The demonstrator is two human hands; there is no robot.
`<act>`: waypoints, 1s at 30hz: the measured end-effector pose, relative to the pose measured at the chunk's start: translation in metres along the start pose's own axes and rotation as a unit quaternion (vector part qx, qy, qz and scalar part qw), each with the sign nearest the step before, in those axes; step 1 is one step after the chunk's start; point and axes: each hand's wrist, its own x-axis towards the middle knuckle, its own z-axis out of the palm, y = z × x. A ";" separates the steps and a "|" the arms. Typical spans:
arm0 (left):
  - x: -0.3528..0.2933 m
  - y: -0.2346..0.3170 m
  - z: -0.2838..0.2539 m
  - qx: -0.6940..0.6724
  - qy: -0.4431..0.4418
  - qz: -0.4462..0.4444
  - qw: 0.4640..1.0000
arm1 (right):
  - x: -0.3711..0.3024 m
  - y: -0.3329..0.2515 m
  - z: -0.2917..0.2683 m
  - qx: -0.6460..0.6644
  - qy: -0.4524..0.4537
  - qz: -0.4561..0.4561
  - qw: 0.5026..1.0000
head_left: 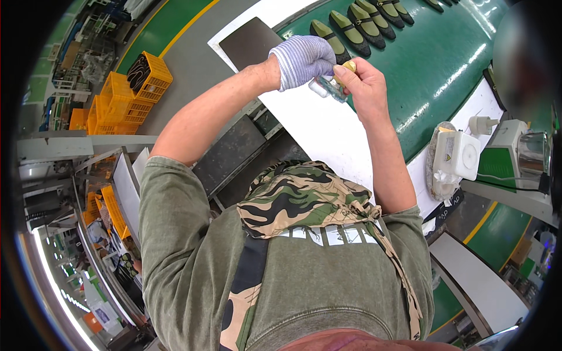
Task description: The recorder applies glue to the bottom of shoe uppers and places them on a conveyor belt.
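My left hand (pixel 305 61), in a striped white and grey knit glove, is closed with its fingers curled over; what lies inside them is hidden. Beside it my bare right hand (pixel 367 88) pinches a small yellow piece (pixel 350 65) between thumb and fingers. A clear, shiny container-like object (pixel 328 89) shows just under both hands, over the white tabletop (pixel 319 131); which hand supports it I cannot tell. Just beyond the hands stands a row of dark flat shoes (pixel 351 34) with green insoles and straps, on a green belt (pixel 427 70).
A dark flat panel (pixel 249 44) lies on the table's left part. On the right stand a white device (pixel 459 155) and a pump-topped bottle (pixel 483 124). Yellow crates (pixel 120 99) are stacked on the floor at left. A grey machine (pixel 521 152) borders the right side.
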 end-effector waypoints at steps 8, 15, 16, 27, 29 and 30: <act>0.017 -0.013 0.013 -0.045 -0.033 -0.043 0.998 | -0.004 0.021 -0.007 0.193 0.011 0.109 0.975; 0.050 -0.088 0.033 -0.198 0.077 -0.185 0.959 | -0.009 0.029 -0.003 0.343 0.067 0.274 0.896; 0.053 -0.097 0.041 -0.213 0.083 -0.199 0.953 | -0.006 0.034 -0.007 0.342 0.079 0.269 0.897; 0.020 -0.230 0.125 0.059 -0.178 -0.200 0.962 | 0.020 0.083 -0.039 0.307 0.245 0.246 0.886; 0.025 -0.253 0.129 0.007 -0.337 -0.274 0.901 | 0.017 0.106 -0.051 0.275 0.297 0.268 0.874; 0.033 -0.254 0.128 0.043 -0.353 -0.269 0.895 | 0.013 0.115 -0.058 0.243 0.343 0.293 0.859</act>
